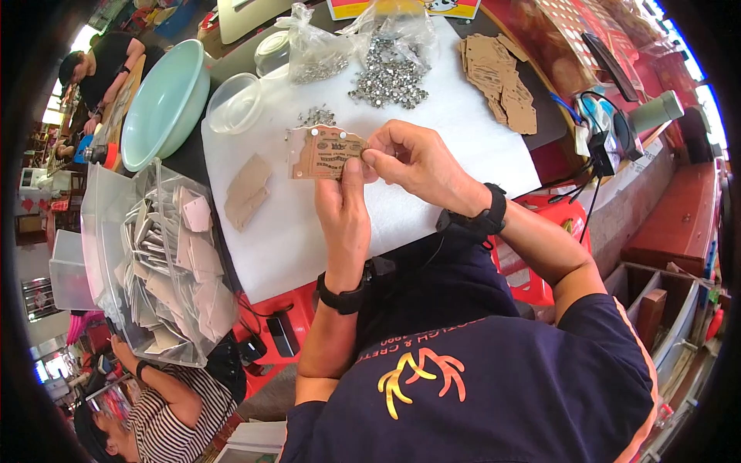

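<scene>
My left hand (345, 204) holds up a small brown printed card (305, 158) with an uneven outline, its thumb across the lower right part. Pale round studs sit along the card's top edge. At its right edge, my right hand (421, 166) has thumb and forefinger pinched together; whatever is between them is hidden. Just beyond the card lies a small heap of metal studs (318, 116). A larger pile of studs (390, 77) spills from a clear plastic bag (401, 27) farther back. One plain brown card piece (248, 191) rests on the white sheet (417, 220) left of my hands.
Stacked brown card pieces (498, 81) lie at the far right. A clear round tub (235, 104) and a pale green basin (166, 104) stand left. Beside the table, a clear bin (100, 231) holds many cards. Two people (181, 409) sit on the left side. Cables (594, 166) hang right.
</scene>
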{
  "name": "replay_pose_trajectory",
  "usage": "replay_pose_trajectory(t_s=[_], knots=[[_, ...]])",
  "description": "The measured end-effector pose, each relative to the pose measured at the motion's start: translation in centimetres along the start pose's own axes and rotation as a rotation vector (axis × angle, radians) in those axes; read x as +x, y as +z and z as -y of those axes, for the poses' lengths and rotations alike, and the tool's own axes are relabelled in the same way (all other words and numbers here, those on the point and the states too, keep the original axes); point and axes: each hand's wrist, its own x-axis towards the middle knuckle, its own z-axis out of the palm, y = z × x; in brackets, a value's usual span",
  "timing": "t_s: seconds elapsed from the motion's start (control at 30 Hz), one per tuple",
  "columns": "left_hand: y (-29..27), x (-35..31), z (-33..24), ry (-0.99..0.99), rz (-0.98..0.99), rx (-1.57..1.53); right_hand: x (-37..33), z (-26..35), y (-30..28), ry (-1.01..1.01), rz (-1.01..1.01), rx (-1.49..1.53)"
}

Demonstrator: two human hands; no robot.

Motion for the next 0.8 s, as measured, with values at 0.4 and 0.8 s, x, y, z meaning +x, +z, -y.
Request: replay_pose_trajectory(t_s=[0.4,0.8], knots=[[0.5,-0.7,-0.8,-0.039,0.046,-0.031,-0.3,1.4,-0.8,0.180,0.108,0.123],[0.9,-1.0,0.5,-0.150,0.256,-0.042,-2.9,1.8,-7.6,0.383,0.156,0.182]])
